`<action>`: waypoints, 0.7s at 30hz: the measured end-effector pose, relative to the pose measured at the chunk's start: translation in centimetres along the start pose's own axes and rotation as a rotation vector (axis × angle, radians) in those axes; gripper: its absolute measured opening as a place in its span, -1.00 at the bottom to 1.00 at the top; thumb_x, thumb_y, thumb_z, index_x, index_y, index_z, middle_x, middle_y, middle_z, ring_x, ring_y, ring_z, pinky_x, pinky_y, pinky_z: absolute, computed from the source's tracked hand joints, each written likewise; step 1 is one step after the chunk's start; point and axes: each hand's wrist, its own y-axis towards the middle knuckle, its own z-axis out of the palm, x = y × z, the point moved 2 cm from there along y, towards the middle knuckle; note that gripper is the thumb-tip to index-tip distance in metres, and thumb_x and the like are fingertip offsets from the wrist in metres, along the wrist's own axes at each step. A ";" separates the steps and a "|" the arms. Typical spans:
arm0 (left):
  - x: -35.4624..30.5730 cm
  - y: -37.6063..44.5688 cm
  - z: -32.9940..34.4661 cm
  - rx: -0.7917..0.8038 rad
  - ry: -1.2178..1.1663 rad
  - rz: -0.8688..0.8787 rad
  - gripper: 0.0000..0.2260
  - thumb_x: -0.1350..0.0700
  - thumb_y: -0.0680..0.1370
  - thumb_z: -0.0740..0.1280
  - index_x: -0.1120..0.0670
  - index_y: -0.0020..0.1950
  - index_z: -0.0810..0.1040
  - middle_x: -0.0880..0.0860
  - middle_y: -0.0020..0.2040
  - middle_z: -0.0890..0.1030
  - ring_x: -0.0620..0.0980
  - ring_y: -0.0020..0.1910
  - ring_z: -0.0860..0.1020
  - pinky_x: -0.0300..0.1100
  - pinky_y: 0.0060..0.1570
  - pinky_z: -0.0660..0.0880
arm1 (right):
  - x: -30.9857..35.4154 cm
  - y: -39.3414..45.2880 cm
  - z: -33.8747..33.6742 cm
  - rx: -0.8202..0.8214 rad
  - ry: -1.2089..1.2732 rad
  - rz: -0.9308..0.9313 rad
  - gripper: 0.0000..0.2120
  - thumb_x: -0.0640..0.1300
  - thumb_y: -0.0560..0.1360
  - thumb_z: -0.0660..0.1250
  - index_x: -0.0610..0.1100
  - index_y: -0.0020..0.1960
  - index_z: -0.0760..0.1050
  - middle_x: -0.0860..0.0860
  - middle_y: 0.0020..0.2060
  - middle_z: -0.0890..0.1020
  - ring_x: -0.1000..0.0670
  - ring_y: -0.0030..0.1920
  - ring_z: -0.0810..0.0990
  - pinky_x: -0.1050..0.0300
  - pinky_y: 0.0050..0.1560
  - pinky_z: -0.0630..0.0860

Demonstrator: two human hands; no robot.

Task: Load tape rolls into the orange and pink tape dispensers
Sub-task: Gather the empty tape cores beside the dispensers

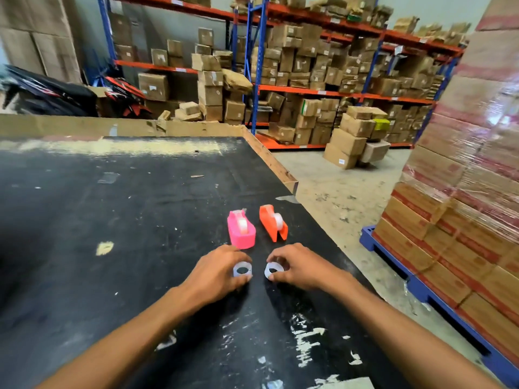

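Your left hand [216, 272] grips clear tape roll [242, 269], right hand [299, 266] grips second roll [273, 270], lower centre; pink dispenser [241, 230], orange dispenser [273, 222] just above

Two tape dispensers, pink [241, 230] and orange [273, 222]; two loose tape rolls [242, 270] [273, 270]; two hands [216, 273] [302, 266].
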 end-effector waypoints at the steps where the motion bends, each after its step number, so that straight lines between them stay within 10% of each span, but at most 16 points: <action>1: 0.7 -0.3 -0.5 0.002 0.008 -0.019 -0.74 -0.09 0.47 0.33 -0.05 0.11 0.59 -0.09 0.06 0.60 -0.06 0.09 0.52 -0.11 -0.04 0.50 | 0.8 0.3 0.1 0.014 0.016 -0.023 -0.74 0.00 0.42 0.42 -0.03 0.08 0.56 -0.01 -0.08 0.61 -0.05 -0.02 0.57 -0.03 0.04 0.55; 21: 10.8 -2.1 -4.1 -0.025 -0.022 -0.383 -0.57 -0.03 0.48 0.31 -0.01 0.35 0.45 0.01 0.23 0.55 0.03 0.27 0.47 -0.07 0.16 0.46 | 9.3 11.1 3.1 0.018 -0.221 -0.166 -0.67 -0.07 0.49 0.28 -0.10 0.23 0.46 -0.12 0.18 0.57 -0.15 0.20 0.51 -0.03 0.10 0.45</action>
